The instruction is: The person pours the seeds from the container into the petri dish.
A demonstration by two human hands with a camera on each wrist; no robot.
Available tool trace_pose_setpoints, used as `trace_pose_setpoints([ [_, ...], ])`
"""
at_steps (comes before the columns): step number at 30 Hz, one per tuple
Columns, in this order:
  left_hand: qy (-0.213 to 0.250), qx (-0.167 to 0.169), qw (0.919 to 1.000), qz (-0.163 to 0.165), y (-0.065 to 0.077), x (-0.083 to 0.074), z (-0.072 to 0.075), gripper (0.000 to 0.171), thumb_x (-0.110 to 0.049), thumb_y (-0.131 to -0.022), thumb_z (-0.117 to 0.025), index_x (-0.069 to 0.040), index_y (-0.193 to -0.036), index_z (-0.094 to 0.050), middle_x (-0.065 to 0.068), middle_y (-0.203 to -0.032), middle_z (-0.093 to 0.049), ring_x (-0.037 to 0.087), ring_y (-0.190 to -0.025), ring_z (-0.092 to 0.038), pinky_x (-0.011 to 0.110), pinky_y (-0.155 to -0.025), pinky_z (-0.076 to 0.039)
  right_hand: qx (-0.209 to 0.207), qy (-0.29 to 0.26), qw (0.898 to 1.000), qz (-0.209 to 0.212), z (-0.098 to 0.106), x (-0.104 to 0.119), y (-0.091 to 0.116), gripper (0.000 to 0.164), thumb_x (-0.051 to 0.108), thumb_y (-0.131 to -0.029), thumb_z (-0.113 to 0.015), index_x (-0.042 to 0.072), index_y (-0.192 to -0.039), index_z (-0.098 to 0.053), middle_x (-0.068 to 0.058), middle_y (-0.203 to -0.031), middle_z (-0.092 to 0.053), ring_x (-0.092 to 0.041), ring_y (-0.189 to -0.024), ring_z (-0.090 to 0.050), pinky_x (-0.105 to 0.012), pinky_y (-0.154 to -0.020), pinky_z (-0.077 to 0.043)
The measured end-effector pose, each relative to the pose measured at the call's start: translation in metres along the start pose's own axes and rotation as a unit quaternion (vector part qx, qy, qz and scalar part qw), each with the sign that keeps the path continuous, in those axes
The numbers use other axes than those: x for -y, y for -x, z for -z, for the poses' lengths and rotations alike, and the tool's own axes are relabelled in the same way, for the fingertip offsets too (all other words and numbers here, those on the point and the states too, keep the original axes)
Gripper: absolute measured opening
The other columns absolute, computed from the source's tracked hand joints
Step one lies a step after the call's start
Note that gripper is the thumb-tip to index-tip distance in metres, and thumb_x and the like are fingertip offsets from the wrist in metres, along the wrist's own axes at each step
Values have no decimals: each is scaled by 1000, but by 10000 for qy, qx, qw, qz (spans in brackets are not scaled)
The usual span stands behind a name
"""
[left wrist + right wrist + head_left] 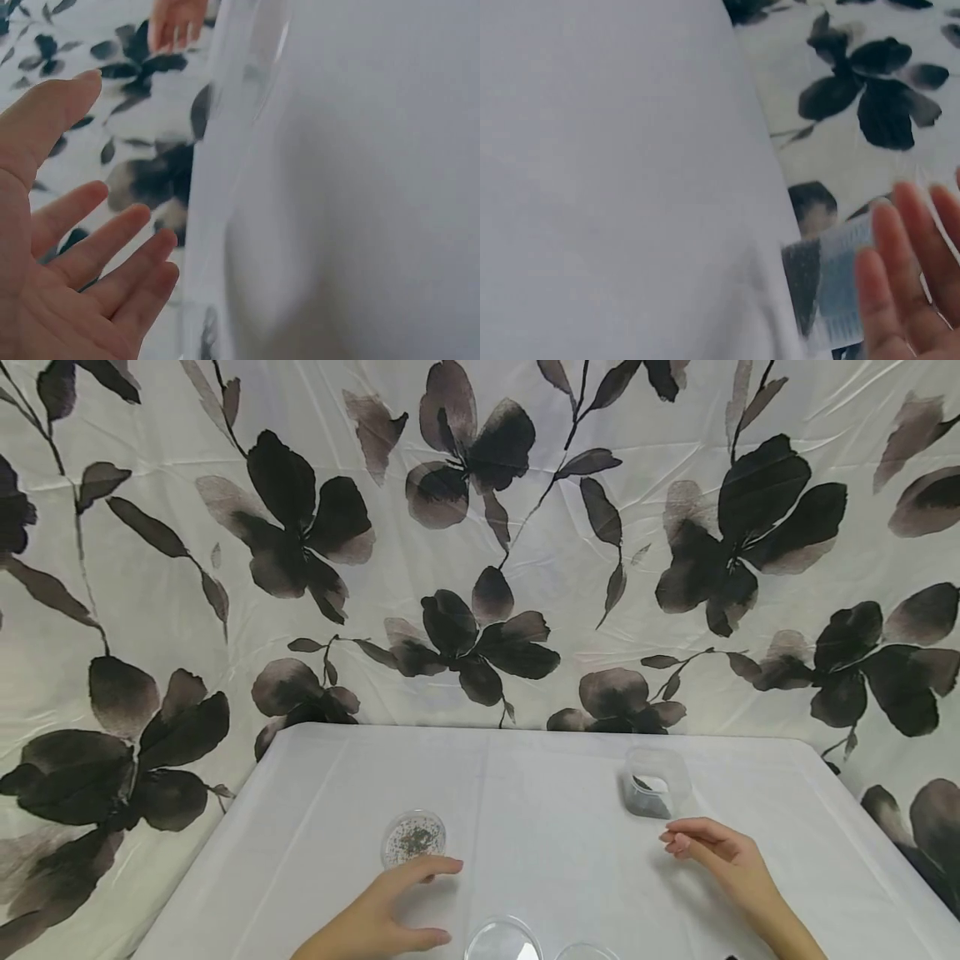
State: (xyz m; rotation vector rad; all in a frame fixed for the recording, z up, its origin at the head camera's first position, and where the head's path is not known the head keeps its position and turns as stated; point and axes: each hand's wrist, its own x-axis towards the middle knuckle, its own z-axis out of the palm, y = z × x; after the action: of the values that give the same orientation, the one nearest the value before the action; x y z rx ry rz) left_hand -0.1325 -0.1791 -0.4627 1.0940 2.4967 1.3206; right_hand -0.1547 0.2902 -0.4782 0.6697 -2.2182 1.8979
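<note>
My left hand point(382, 906) hovers over the table, thumb and fingers spread apart with nothing between them. Just beyond its fingers lies a round clear dish point(414, 835) scattered with small dark grains, its near edge partly covered by the hand. On the right side, my right hand point(723, 860) is raised near a clear plastic tub point(667, 772) that holds dark grains and a small white item. Its fingers point(892, 259) are loosely extended, and in the right wrist view they overlap the tub point(836, 281). No held object shows in that hand.
Two more clear round dishes stand at the near edge of the head view, one point(501, 939) left of the other point(587, 952), both cut off by the frame. A white cloth covers the table point(540, 827). Behind it hangs a floral sheet point(600, 552).
</note>
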Motion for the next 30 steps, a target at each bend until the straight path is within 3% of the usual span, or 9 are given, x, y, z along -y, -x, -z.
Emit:
trace_pose_setpoints([
  [4, 462, 465, 9978, 72, -3, 1, -20, 72, -36, -77, -77, -21, -139, -43, -2, -137, -48, 16, -123, -46, 28, -101, -39, -1424, -29, 9898, -75, 5, -3, -10, 23, -5, -91, -55, -19, -109, -53, -10, -92, -68, -17, -79, -65, -27, -67, -55],
  [8, 718, 771, 9940, -279, -7, 4, -38, 78, -34, -77, -77, -16, -142, -37, 3, -140, -44, 18, -127, -44, 33, -101, -41, -2853, -802, 9542, -402, 0, -6, -23, 27, -4, -89, -58, -13, -113, -51, -4, -92, -63, -12, -80, -61, -20, -69, -53],
  [10, 878, 883, 9920, -195, -7, 3, -46, 79, -32, -79, -75, -17, -144, -33, 6, -144, -39, 23, -130, -40, 41, -99, -43, -3165, -1284, 9385, -511, -2, -8, -31, 30, -2, -91, -55, -7, -119, -46, -4, -101, -59, -11, -90, -59, -19, -76, -51],
  [12, 956, 884, 9915, 36, -6, 0, -54, 78, -32, -81, -73, -21, -145, -30, 7, -147, -34, 29, -133, -35, 52, -96, -43, -3115, -1854, 9296, -659, -3, -11, -39, 34, 3, -95, -50, 0, -127, -39, -4, -113, -53, -14, -106, -53, -22, -91, -46],
  [15, 387, 542, 9977, -107, -6, 0, -68, 73, -34, -81, -71, -20, -143, -35, 9, -145, -38, 32, -131, -38, 57, -92, -44, -2551, -2326, 9312, -1173, -2, -17, -49, 45, 17, -100, -42, 12, -140, -21, -4, -137, -35, -19, -134, -28, -31, -114, -21],
  [18, -739, 96, 9960, -485, -8, 5, -79, 65, -41, -83, -66, -17, -139, -42, 6, -137, -48, 24, -125, -46, 46, -92, -46, -1962, -2378, 9377, -1602, -1, -24, -57, 57, 28, -102, -37, 15, -147, -5, -7, -150, -15, -20, -143, -5, -38, -116, 3],
  [22, -1584, -106, 9847, -714, -9, 9, -86, 61, -47, -85, -61, -17, -136, -46, 1, -132, -53, 17, -122, -49, 38, -89, -45, -1483, -2045, 9509, -1786, 1, -33, -61, 64, 26, -102, -37, 13, -149, 5, -14, -156, -4, -25, -144, 1, -45, -113, 12],
  [25, -1686, -199, 9822, -806, -9, 11, -87, 60, -48, -85, -60, -17, -135, -47, 1, -131, -54, 16, -121, -49, 36, -87, -46, -1245, -1525, 9628, -1851, 1, -40, -60, 74, 16, -98, -48, 15, -150, 4, -15, -155, -7, -25, -143, 2, -48, -113, 10],
  [30, -1844, -299, 9781, -915, -9, 11, -85, 60, -50, -86, -59, -17, -135, -47, 1, -131, -54, 15, -120, -50, 34, -87, -46, -1247, -339, 9738, -1873, -2, -47, -59, 100, 6, -80, -73, 20, -151, -4, -12, -151, -20, -22, -139, -13, -16, -106, -28],
])
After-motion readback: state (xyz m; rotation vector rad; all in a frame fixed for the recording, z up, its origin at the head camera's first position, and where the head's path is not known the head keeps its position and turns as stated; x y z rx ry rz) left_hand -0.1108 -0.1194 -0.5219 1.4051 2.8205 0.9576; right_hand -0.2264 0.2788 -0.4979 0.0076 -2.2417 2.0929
